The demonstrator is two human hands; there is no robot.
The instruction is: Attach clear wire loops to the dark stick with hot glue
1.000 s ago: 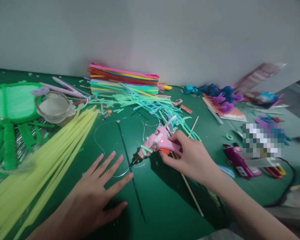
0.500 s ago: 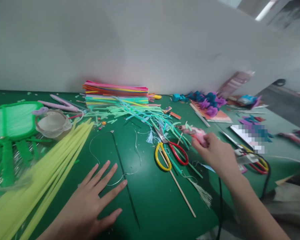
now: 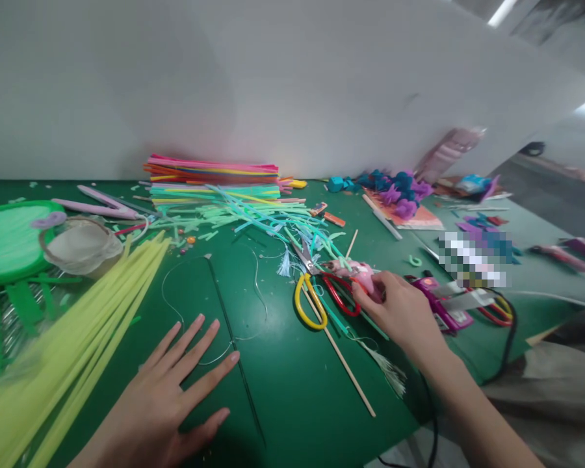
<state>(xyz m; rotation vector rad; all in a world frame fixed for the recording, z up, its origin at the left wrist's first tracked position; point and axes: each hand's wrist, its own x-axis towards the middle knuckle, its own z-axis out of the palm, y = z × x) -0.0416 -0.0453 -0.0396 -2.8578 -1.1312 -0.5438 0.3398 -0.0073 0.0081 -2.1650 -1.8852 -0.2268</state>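
The right hand [image 3: 400, 312] grips a pink glue gun [image 3: 353, 270] by yellow-and-red-handled scissors [image 3: 322, 296]; the left hand [image 3: 175, 383] lies spread on thin looped wire [image 3: 209, 312], unglued yet.

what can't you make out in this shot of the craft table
Head view, the only one:
- Pink glue gun: motion blur and the right hand hide its grip and nozzle.
- Pixelated patch: whatever lies under it is masked.
- Green woven piece: cut off by the left edge.
- Left hand, flat on the green table: wrist runs off the bottom edge.
- Thin wire loop: partly under the fingers.
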